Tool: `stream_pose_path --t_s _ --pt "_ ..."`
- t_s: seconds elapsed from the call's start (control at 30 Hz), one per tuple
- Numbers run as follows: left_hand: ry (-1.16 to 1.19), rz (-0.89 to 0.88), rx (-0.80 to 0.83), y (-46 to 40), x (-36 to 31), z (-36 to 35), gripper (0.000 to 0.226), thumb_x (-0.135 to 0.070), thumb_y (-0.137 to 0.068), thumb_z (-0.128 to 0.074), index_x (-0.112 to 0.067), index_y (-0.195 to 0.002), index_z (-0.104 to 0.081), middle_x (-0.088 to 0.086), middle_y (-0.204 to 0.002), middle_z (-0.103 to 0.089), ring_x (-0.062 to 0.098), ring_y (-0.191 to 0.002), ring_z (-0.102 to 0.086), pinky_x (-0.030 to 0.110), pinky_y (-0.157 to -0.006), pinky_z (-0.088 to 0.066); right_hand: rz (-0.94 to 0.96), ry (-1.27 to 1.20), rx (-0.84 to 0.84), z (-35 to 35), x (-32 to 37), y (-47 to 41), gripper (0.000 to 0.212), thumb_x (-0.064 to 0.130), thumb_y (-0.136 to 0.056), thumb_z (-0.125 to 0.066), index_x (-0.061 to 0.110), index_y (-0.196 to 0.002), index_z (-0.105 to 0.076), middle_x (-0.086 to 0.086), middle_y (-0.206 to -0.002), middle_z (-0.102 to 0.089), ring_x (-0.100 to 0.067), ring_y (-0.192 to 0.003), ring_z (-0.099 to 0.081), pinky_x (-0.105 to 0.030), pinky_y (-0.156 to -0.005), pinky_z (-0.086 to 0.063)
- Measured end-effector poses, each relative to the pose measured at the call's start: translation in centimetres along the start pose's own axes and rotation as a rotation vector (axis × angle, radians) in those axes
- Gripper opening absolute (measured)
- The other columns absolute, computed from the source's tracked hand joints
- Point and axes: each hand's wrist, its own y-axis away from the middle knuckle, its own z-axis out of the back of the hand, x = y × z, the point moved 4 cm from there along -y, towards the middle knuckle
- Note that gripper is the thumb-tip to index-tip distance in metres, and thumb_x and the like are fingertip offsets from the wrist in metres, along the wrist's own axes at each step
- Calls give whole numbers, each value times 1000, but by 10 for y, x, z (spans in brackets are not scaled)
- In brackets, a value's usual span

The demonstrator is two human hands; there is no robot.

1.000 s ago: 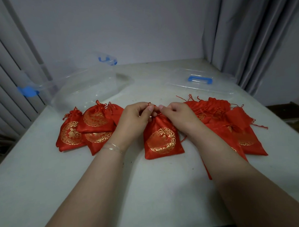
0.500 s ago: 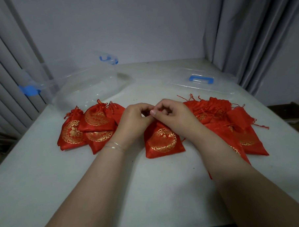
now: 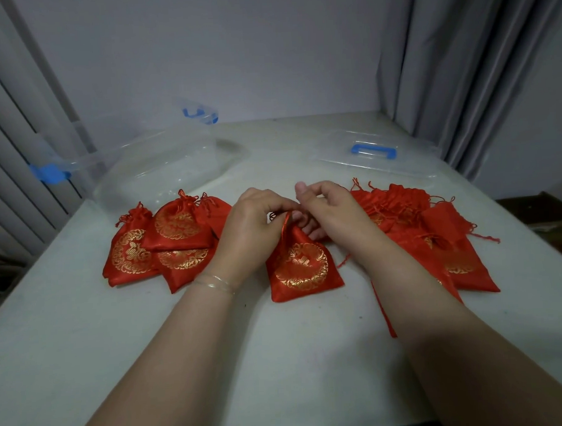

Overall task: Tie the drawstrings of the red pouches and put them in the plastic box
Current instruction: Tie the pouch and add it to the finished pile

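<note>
A red pouch [image 3: 303,269] with a gold emblem lies on the table in front of me, its neck gathered. My left hand [image 3: 253,228] pinches the neck and its drawstring from the left. My right hand [image 3: 331,210] is curled at the neck from the right, thumb raised, fingers on the string. Several tied pouches [image 3: 165,247] lie in a heap to the left. A pile of untied pouches [image 3: 435,238] sits to the right, partly behind my right forearm. The clear plastic box [image 3: 161,166] with blue clips stands at the back left.
The box's clear lid [image 3: 377,157] with a blue handle lies at the back right. Grey curtains hang on both sides, and a wall stands behind the white table [image 3: 279,357]. The table's right edge drops off next to the untied pile.
Both hands have stayed at the pouch's neck, working the drawstring. My right thumb has lifted up and the neck is gathered tighter than a second ago.
</note>
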Motion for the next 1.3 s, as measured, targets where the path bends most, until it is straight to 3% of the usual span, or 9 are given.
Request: stream_pose_path --t_s 0.13,0.27,0.43,0.63,0.77,0.93,1.1,1.2,1.3 --pt "71 -9 -19 -1 -2 -1 9 -15 -82 -70 -22 -87 -75 -7 -80 -68 5 -87 -52 17 -82 -39 -60 -27 56 4 -4 -2 30 39 -96 -46 14 -108 -57 -2 -67 -55 -9 -52 -53 -22 -52 -47" --pt "157 86 -16 0 -2 -1 11 -17 -83 -70 -26 -87 -74 -13 -79 -67 7 -88 -53 24 -84 -42 38 243 32 6 0 1 32 37 -98 -43 17 -76 -55 2 -61 -52 -4 -47 -50 -18 -49 -42" --pt "353 289 -43 0 5 2 10 -16 -82 -71 -24 -82 -76 -8 -84 -74 10 -86 -67 42 -93 -50 115 278 -127 13 1 -2 36 38 -95 -48 13 -69 -51 -2 -59 -55 -12 -52 -54 -39 -65 -51" --pt "431 446 -44 0 14 3 5 -14 -81 -72 -17 -83 -75 0 -83 -74 11 -83 -69 25 -82 -54 201 165 -357 25 12 2 30 34 -92 -56 12 -73 -51 -3 -67 -62 -16 -62 -63 -37 -68 -53" --pt "522 511 -38 0 17 6 8 -8 -78 -73 -9 -86 -73 3 -81 -74 9 -79 -70 19 -74 -53 282 66 -325 18 18 9 22 30 -93 -54 13 -79 -53 7 -79 -67 -2 -67 -66 -20 -59 -52" --pt "700 615 -63 0 21 10 11 -1 -77 -71 -5 -88 -70 -8 -63 -71 -1 -57 -63 9 -57 -45 243 124 -184 22 17 4 19 16 -85 -59 9 -68 -57 -13 -77 -68 -7 -58 -57 -29 -61 -48" --pt "633 476 -39 -1 15 13 15 3 -77 -71 -12 -81 -69 -8 -70 -71 7 -73 -65 18 -69 -51 137 423 90 20 10 4 25 13 -81 -63 15 -58 -52 -12 -79 -65 -11 -68 -54 -30 -69 -45" --pt "401 309 -3 -3 8 13 21 3 -76 -72 -18 -79 -68 -13 -69 -68 3 -72 -60 24 -75 -48 216 401 14 21 17 7 8 22 -83 -68 16 -79 -65 8 -83 -61 -4 -75 -56 -20 -73 -44" --pt "261 166 18 -2 -3 10 22 3 -77 -69 -19 -80 -66 -12 -73 -65 3 -72 -59 19 -74 -46 271 205 26 20 22 7 17 16 -89 -61 17 -105 -68 13 -96 -66 2 -91 -60 -13 -83 -47"
